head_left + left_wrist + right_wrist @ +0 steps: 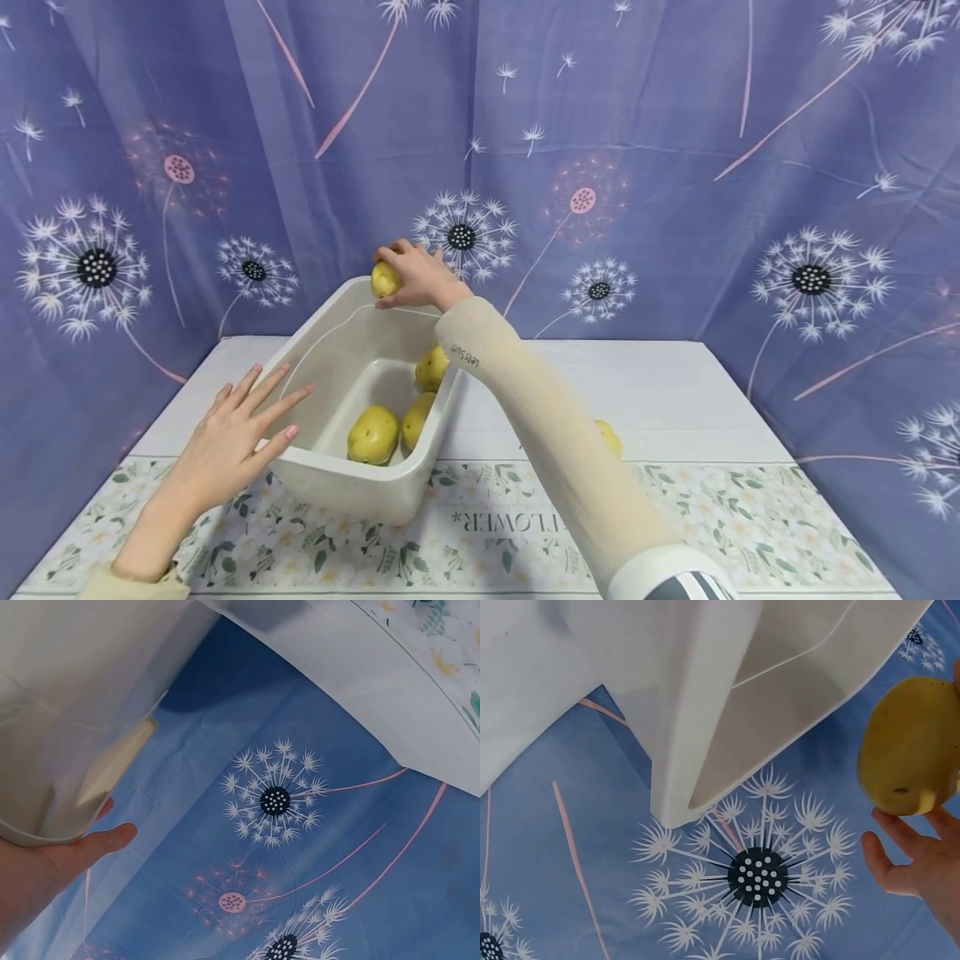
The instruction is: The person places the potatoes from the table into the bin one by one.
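Observation:
A yellow potato (386, 280) is gripped by my right hand (420, 273) over the far rim of a white plastic bin (341, 463). The right wrist view shows the held potato (911, 746) close up, with dark eyes on its skin and fingers (892, 874) around it. My left hand (232, 433) lies at the bin's near left rim, fingers spread and straight. In the left wrist view, that hand (56, 874) touches the bin's rim (45, 840). Inside the bin are three potatoes, one potato (372, 435) at the near end and the others along the right wall.
Another potato (609, 438) lies on the table to the right, partly hidden by my right forearm. A white cloth with a floral band (750, 517) covers the table. Blue dandelion-print curtains (645, 150) stand behind and at both sides.

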A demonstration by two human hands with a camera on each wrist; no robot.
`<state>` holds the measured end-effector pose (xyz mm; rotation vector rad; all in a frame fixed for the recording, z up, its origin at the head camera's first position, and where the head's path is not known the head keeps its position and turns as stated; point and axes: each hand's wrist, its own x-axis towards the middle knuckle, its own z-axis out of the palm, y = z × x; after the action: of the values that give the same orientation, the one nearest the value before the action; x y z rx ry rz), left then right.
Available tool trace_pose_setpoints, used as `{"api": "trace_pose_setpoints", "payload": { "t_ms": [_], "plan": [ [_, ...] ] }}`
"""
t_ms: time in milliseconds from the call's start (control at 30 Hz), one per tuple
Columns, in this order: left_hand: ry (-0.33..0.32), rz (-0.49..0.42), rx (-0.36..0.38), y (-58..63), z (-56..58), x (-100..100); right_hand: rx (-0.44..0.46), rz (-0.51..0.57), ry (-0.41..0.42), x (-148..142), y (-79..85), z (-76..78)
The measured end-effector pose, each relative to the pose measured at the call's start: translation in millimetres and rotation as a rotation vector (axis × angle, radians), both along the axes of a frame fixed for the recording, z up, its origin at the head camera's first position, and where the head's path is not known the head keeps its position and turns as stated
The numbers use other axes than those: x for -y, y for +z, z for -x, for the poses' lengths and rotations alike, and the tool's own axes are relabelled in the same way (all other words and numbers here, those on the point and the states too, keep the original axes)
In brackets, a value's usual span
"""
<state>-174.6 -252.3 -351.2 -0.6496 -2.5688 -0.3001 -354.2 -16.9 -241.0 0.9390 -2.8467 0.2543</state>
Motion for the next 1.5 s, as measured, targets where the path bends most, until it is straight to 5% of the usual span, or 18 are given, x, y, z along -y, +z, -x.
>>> {"api": "trace_pose_setpoints", "payload": {
  "t_ms": [1000, 1500],
  "plan": [
    [-0.013, 0.005, -0.010, 2.2, -1.4, 0, -0.066, -0.008, 0.045, -23, 2.8, 3.1],
    [-0.016, 0.003, -0.013, 1.6, -1.3, 0, -0.206, 0.043, 0.182, -58, 3.5, -12.4]
  ]
}}
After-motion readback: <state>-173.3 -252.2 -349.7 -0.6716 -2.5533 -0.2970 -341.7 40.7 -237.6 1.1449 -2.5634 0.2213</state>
